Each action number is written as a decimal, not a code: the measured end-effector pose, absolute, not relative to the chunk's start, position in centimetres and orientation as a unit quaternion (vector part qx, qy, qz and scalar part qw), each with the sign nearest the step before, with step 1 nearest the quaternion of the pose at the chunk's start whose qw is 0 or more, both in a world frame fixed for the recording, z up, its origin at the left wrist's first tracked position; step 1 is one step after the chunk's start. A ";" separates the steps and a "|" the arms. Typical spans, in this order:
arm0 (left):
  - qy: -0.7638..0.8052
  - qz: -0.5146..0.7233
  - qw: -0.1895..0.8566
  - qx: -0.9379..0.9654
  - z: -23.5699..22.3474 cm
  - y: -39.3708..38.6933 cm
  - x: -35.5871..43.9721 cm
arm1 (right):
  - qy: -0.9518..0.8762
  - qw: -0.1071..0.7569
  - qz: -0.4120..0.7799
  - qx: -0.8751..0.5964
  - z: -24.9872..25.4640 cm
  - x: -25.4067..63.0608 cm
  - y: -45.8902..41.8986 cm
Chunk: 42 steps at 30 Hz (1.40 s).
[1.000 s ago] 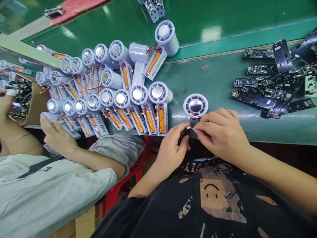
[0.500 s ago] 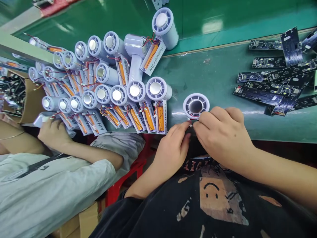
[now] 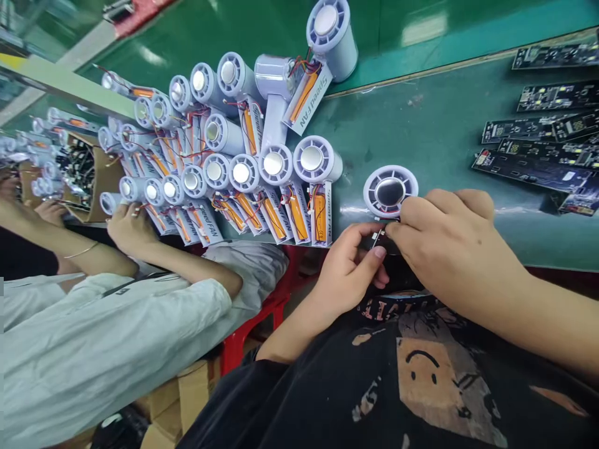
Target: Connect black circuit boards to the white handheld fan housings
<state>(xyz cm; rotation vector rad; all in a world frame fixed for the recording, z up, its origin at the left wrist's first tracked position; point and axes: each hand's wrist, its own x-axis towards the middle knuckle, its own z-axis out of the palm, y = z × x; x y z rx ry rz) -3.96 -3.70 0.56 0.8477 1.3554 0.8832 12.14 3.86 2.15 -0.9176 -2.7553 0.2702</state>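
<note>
Left hand (image 3: 349,265): clamped on a board (image 3: 375,239), thumb on the near side, fingers on the far side. The board was tipped edge-on to the camera, just off the near edge of the bench (image 3: 421,125), below the fan (image 3: 390,192).

Right hand (image 3: 456,240): fingers curled, tips drawn in at the board's upper end. What they pinched was mostly covered; could not tell whether a plug or a wire was gripped.

Handling, judged by eye: board light, thin and stiff, with little to slip on but small parts that could shear under a hard squeeze. Best hold was by the long edges, as pads pressed flat risked the components. Wires (image 3: 386,219) at the fan's lower rim looked fine and limp; a pull there probably strained the joints. Fan looked smooth, round and likely hollow, so best taken around its barrel.

Spare boards (image 3: 538,168) lay overlapped to the right.
</note>
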 end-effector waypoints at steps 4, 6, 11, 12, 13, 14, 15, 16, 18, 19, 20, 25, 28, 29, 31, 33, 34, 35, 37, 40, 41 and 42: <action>0.586 0.396 0.594 0.383 0.1 -3.8 -3.7 | -0.928 0.156 0.122 -0.317 1.6 12.4 4.1; 0.562 0.422 0.609 0.367 -0.4 -4.0 -3.4 | -0.917 0.198 0.138 -0.319 1.2 12.6 4.3; 0.537 0.512 0.573 0.347 -1.3 -4.4 -2.6 | -0.890 0.235 0.219 -0.323 0.5 12.8 4.9; 0.539 0.515 0.565 0.354 -1.3 -4.4 -2.6 | -0.886 0.235 0.234 -0.325 0.5 12.8 4.9; 0.537 0.513 0.564 0.360 -1.3 -4.4 -2.6 | -0.882 0.237 0.243 -0.328 0.4 12.8 4.9; 0.534 0.510 0.568 0.363 -1.3 -4.3 -2.7 | -0.878 0.241 0.244 -0.333 0.3 12.8 4.9; 0.529 0.507 0.575 0.364 -1.3 -4.2 -2.8 | -0.875 0.247 0.242 -0.340 0.3 12.9 4.8; 0.524 0.503 0.584 0.363 -1.3 -4.1 -3.0 | -0.870 0.259 0.238 -0.347 0.2 13.0 4.7; 0.516 0.503 0.594 0.358 -1.5 -4.0 -3.4 | -0.851 0.314 0.226 -0.354 0.2 13.3 4.6; 0.512 0.507 0.595 0.356 -1.6 -4.0 -3.5 | -0.842 0.342 0.224 -0.352 0.2 13.4 4.6; 0.508 0.512 0.596 0.353 -1.7 -3.9 -3.6 | -0.837 0.362 0.224 -0.346 0.2 13.6 4.6; 0.474 0.533 0.611 0.343 -1.9 -4.0 -3.4 | -0.834 0.340 0.297 -0.318 -0.1 13.8 4.8; 0.468 0.541 0.621 0.320 -1.8 -4.0 -3.4 | -0.735 0.380 0.433 -0.357 0.0 13.9 5.1; 0.469 0.542 0.624 0.312 -1.8 -4.0 -3.4 | -0.703 0.389 0.465 -0.372 0.1 14.0 5.1; 0.471 0.541 0.627 0.304 -1.8 -4.1 -3.7 | -0.672 0.393 0.480 -0.405 0.5 14.4 5.3; 0.478 0.539 0.624 0.302 -1.9 -4.2 -4.0 | -0.674 0.376 0.469 -0.429 1.0 14.8 5.4; 0.483 0.537 0.621 0.304 -2.0 -4.3 -4.1 | -0.671 0.364 0.476 -0.437 1.2 15.0 5.5; 0.487 0.535 0.619 0.306 -2.0 -4.3 -4.2 | -0.658 0.355 0.500 -0.438 1.3 15.1 5.5; 0.488 0.532 0.619 0.309 -2.0 -4.4 -4.3 | -0.604 0.351 0.583 -0.415 1.4 15.2 5.3; 0.472 0.528 0.630 0.319 -1.8 -4.5 -4.1 | -0.540 0.347 0.683 -0.348 1.1 14.7 4.7; 0.469 0.526 0.630 0.326 -1.6 -4.6 -3.9 | -0.551 0.340 0.684 -0.335 1.1 14.5 4.5; 0.469 0.525 0.625 0.337 -1.5 -4.6 -3.7 | -0.581 0.334 0.665 -0.330 1.1 14.3 4.2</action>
